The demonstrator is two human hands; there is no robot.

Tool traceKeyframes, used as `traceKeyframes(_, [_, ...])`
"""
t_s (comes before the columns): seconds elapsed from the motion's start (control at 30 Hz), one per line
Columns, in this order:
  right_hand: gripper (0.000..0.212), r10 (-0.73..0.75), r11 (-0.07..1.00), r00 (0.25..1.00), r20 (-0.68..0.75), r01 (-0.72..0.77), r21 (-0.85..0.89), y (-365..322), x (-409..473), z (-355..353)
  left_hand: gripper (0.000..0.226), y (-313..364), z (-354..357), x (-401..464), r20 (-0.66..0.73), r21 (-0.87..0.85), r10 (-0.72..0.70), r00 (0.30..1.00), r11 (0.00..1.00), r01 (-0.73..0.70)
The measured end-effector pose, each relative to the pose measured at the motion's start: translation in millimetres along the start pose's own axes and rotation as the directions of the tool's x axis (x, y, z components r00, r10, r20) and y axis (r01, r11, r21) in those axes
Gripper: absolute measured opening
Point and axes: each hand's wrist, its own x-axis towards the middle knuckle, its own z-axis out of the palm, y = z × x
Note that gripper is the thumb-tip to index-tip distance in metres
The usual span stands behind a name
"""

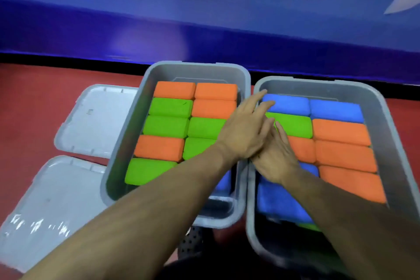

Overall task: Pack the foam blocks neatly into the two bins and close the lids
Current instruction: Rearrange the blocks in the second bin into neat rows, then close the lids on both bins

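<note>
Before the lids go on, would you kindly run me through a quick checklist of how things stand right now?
1. Left bin packed flat: not ok; a gap shows at its near right end, partly hidden by the arm.
2. Right bin packed flat: cannot tell; the near end is blurred and a green block sits lower there.
3. Hands free: ok; left hand and right hand are open, holding nothing, over the seam between the bins.
4. Both lids within sight: ok; far lid and near lid lie on the floor left of the left bin.
5. Lids closed: not ok.
</note>
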Motion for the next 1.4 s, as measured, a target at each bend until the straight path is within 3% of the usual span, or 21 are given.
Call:
traceKeyframes(0.13, [0.071, -0.130, 0.985, 0.990, 0.062, 0.122, 0.119, -88, 37, -15, 0.049, -68, -85, -37, -0.120, 0.116, -0.144, 0.982, 0.981, 0.158])
traceKeyframes(0.23, [0.066, -0.223, 0.972, 0.968, 0.114, 0.211, 0.104, -141, 54, -7, 0.049, -125, -139, -90, -0.265, 0.109, -0.333, 0.905, 0.922, 0.371])
traceKeyframes(0.3, [0.073, -0.283, 0.958, 0.949, 0.136, 0.275, 0.075, -176, 60, 1, 0.044, -158, -164, -132, -0.362, 0.031, -0.500, 0.787, 0.837, 0.546])
traceKeyframes(0.43, [0.074, -0.404, 0.915, 0.897, 0.177, 0.398, 0.072, -241, 61, 24, 0.044, -219, -175, -227, -0.345, -0.207, -0.843, 0.412, 0.497, 0.843])
traceKeyframes(0.53, [0.069, -0.452, 0.892, 0.870, 0.197, 0.441, 0.098, -276, 61, 42, 0.048, -250, -159, -283, -0.224, -0.213, -0.923, 0.313, 0.360, 0.908])
traceKeyframes(0.63, [0.069, -0.451, 0.892, 0.864, 0.223, 0.436, 0.115, -298, 62, 60, 0.047, -265, -133, -320, -0.099, -0.202, -0.950, 0.296, 0.311, 0.929])
traceKeyframes(0.8, [0.080, -0.435, 0.899, 0.879, 0.195, 0.412, 0.151, -310, 46, 86, 0.034, -272, -64, -379, 0.131, -0.013, -0.931, 0.340, 0.341, 0.940])
traceKeyframes(1.0, [0.084, -0.434, 0.896, 0.894, 0.113, 0.416, 0.154, -308, 47, 98, 0.030, -270, -7, -398, 0.161, 0.019, -0.961, 0.224, 0.230, 0.973])
traceKeyframes(1.13, [0.086, -0.440, 0.891, 0.893, 0.095, 0.421, 0.167, -309, 49, 101, 0.023, -271, 4, -396, 0.156, 0.171, -0.929, 0.336, 0.361, 0.917])
traceKeyframes(1.23, [0.085, -0.438, 0.893, 0.895, 0.091, 0.420, 0.164, -309, 48, 101, 0.030, -270, -2, -401, 0.170, 0.230, -0.902, 0.397, 0.429, 0.874])
traceKeyframes(1.4, [0.084, -0.414, 0.908, 0.898, 0.149, 0.396, 0.134, -309, 47, 95, 0.033, -250, -72, -401, 0.019, 0.238, -0.864, 0.504, 0.493, 0.837])
